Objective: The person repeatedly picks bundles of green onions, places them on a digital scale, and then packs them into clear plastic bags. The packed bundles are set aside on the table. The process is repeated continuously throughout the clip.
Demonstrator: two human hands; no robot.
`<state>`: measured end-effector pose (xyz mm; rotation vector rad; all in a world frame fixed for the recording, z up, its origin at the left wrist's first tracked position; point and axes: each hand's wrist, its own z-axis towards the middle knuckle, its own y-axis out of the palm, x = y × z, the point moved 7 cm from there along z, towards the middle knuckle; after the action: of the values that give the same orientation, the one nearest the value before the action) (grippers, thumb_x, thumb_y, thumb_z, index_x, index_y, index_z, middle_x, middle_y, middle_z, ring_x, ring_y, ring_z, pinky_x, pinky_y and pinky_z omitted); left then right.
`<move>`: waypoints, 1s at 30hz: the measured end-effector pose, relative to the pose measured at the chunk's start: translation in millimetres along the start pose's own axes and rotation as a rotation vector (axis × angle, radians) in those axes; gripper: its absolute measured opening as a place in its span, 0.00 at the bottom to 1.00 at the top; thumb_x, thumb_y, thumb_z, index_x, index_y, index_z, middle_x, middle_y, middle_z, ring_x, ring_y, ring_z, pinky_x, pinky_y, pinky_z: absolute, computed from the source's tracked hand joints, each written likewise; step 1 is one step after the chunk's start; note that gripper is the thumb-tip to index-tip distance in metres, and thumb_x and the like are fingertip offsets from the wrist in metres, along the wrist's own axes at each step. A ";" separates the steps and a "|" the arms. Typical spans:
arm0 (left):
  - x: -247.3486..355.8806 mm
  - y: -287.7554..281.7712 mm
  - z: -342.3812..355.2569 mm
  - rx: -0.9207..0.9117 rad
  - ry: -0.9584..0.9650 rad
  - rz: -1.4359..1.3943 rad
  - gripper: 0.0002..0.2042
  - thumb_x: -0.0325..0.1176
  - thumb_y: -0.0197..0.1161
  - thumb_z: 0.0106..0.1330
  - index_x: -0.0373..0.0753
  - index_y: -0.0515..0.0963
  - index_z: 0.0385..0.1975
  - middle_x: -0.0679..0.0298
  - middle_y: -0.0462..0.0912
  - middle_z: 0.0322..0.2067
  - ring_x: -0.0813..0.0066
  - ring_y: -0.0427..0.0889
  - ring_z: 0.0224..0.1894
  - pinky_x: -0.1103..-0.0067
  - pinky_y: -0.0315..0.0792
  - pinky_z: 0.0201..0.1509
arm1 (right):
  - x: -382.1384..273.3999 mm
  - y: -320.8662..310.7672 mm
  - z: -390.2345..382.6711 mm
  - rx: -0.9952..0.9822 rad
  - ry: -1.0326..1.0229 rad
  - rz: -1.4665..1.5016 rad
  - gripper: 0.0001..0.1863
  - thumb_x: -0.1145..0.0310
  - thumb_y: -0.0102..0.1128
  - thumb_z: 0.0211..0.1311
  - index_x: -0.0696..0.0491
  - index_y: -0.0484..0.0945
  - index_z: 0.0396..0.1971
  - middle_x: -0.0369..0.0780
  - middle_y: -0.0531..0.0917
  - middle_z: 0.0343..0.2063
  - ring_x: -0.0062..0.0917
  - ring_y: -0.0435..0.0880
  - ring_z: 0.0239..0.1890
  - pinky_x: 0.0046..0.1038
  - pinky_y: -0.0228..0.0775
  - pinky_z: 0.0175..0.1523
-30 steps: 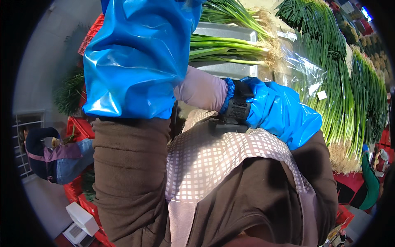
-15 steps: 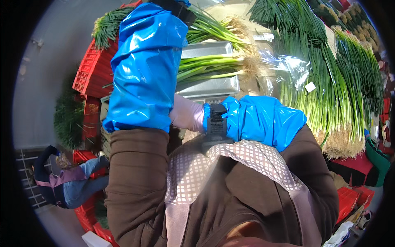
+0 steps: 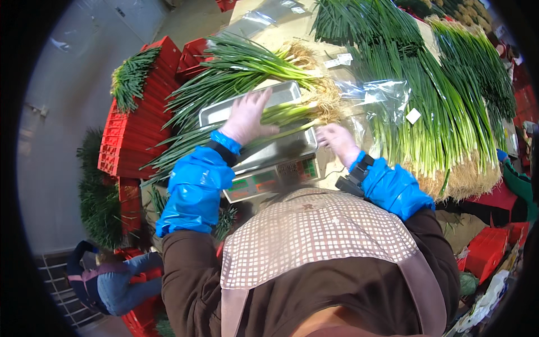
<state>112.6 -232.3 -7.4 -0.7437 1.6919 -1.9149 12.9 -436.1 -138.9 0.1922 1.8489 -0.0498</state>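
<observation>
My left hand (image 3: 247, 119), in a pale glove, is over a bunch of spring onions (image 3: 287, 114) on the metal tray of a scale (image 3: 295, 147). Its fingers are spread and appear to hold nothing. My right hand (image 3: 338, 143), also gloved, is at the tray's right end, just below the onions' pale roots (image 3: 327, 101). Its fingers are loosely bent and slightly blurred, with nothing visible in them. Another bunch of spring onions (image 3: 247, 70) lies just beyond the tray. The scale's panel (image 3: 255, 184) faces me. Blue sleeve covers wrap both forearms.
A large pile of spring onions (image 3: 432, 123) covers the table's right side. Clear plastic film (image 3: 384, 92) and white labels (image 3: 340, 60) lie between. Red crates (image 3: 132, 126) stand at left. One person (image 3: 120, 278) is at lower left, another (image 3: 514, 191) at far right.
My left arm has drawn back from far across the table, and its hand has come over the tray. My right hand has moved from close before me to the tray's right end.
</observation>
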 end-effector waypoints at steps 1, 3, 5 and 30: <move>-6.3 27.3 -6.2 -0.083 -0.060 0.009 0.53 0.56 0.74 0.47 0.43 0.51 0.71 0.46 0.65 0.62 0.44 0.60 0.66 0.55 0.58 0.68 | 10.2 -33.5 1.4 0.236 -0.087 0.088 0.11 0.64 0.58 0.67 0.57 0.78 0.39 0.36 0.81 0.32 0.17 0.79 0.33 0.23 0.73 0.39; -11.8 55.6 -7.7 -0.042 -0.116 0.112 0.49 0.56 0.72 0.49 0.45 0.54 0.70 0.47 0.69 0.59 0.46 0.67 0.63 0.57 0.62 0.65 | 21.5 -74.5 12.8 0.577 -0.158 -0.009 0.20 0.53 0.52 0.71 0.55 0.73 0.50 0.36 0.80 0.43 0.23 0.77 0.44 0.27 0.69 0.53; -20.5 75.0 2.1 -0.079 -0.191 -0.032 0.47 0.57 0.70 0.50 0.46 0.56 0.69 0.48 0.72 0.56 0.47 0.71 0.59 0.58 0.65 0.62 | 27.0 -67.9 39.0 0.431 -0.178 -0.032 0.29 0.47 0.44 0.72 0.56 0.65 0.60 0.40 0.70 0.56 0.26 0.67 0.57 0.26 0.57 0.63; -19.5 89.8 14.9 -0.369 0.002 -0.183 0.41 0.45 0.74 0.45 0.40 0.64 0.61 0.50 0.82 0.37 0.50 0.83 0.39 0.65 0.77 0.43 | 31.8 132.0 63.8 0.309 0.176 0.981 0.24 0.54 0.72 0.54 0.50 0.77 0.47 0.37 0.82 0.41 0.29 0.77 0.43 0.34 0.68 0.50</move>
<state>136.8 -241.4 -96.8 -1.0664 2.0697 -1.7334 85.6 -311.1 -178.9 1.3235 1.7296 0.3733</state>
